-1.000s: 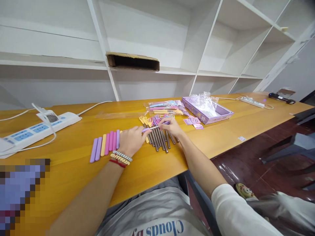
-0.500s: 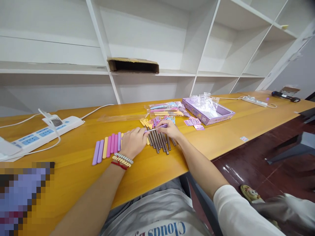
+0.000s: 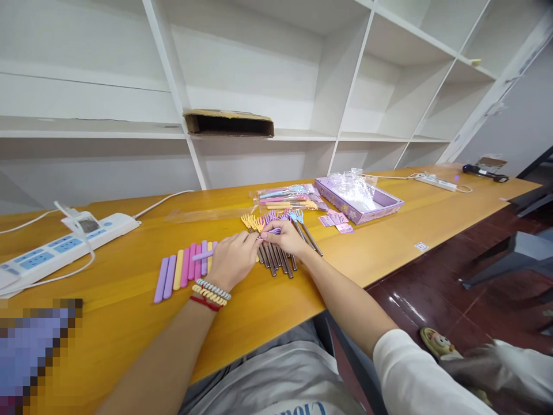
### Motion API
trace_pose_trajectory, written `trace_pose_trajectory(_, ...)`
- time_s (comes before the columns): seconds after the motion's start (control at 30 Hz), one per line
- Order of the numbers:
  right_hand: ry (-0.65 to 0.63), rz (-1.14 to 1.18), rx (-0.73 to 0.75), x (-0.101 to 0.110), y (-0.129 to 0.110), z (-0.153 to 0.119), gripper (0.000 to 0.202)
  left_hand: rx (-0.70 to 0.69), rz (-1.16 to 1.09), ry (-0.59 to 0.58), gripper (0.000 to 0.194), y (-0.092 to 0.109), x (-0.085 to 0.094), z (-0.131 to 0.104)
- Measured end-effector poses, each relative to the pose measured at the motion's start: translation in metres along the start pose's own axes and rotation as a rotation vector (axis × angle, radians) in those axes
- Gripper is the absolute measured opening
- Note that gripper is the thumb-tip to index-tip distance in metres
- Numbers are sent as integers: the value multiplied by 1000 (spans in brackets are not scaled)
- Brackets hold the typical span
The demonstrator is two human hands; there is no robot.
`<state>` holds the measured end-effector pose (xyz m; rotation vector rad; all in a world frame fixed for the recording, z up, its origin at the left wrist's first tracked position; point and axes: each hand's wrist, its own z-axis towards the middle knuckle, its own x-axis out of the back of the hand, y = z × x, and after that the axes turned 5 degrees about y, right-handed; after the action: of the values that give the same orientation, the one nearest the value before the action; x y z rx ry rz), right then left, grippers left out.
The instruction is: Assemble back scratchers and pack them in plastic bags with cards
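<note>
My left hand (image 3: pixel 235 256) is closed round a light purple handle (image 3: pixel 202 255), whose end sticks out to the left past the knuckles. Right up against it, my right hand (image 3: pixel 285 237) pinches the purple head of a back scratcher (image 3: pixel 275 231); the joint between the two parts is hidden by my fingers. Under and behind my hands lie several back scratchers with metal rods (image 3: pixel 276 262) and claw-shaped heads in yellow, purple, pink and blue. A row of loose purple, yellow and pink handles (image 3: pixel 177 271) lies left of my left hand.
Bagged back scratchers (image 3: pixel 289 197) lie behind the pile. To their right stand small purple cards (image 3: pixel 333 219) and a purple box (image 3: pixel 358 214) with clear plastic wrap in it. A power strip (image 3: pixel 64 245) is at the left. A cardboard box (image 3: pixel 228 123) sits on the white shelf.
The metal rod that showed between my hands is now out of sight, and my hands are closer together. The purple handle's end now shows left of my left hand. The view has shifted slightly.
</note>
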<state>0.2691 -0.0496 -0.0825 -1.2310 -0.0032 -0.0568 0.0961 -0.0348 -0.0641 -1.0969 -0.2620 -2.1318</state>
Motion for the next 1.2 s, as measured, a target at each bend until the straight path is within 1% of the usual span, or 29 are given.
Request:
trace_pose_trajectory(0.13, -28, -49, -18, 3, -4, 1, 24, 3, -5, -3, 34, -8, 1, 1)
trace_pose_trajectory(0.3, -48, -146, 47, 10, -12, 4, 26, 48, 14, -64, 40, -12, 6, 6)
trace_pose_trajectory(0.4, -54, -156, 54, 13, -13, 5, 25, 80, -3, -88, 43, -13, 9, 8)
trace_pose_trajectory(0.5, -23, -146, 61, 20, -13, 6, 25, 130, -34, -107, 45, -19, 11, 9)
trace_pose_trajectory(0.6, 49, -111, 89, 31, -15, 7, 25, 178, -73, -114, 43, -34, 12, 7)
trace_pose_trajectory(0.73, 179, -6, 79, 46, -18, 7, 25, 247, -88, -95, 40, -57, 12, 3)
trace_pose_trajectory(0.83, 329, 120, 71, 54, -19, 7, 28, 309, -95, -93, 39, -69, 12, 0)
trace_pose_trajectory(0.93, 483, 201, 88, 62, -19, 9, 37, 344, -88, -105, 39, -79, 12, -2)
trace_pose_trajectory(1.03, 611, 253, 122, 77, -18, 11, 47, 379, -57, -95, 40, -90, 13, -5)
trace_pose_trajectory(1.1, 744, 308, 133, 91, -17, 11, 52, 418, -29, -101, 43, -100, 13, -7)
trace_pose_trajectory(1.2, 1011, 409, 122, 114, -16, 8, 52, 479, 10, -145, 49, -113, 15, -12)
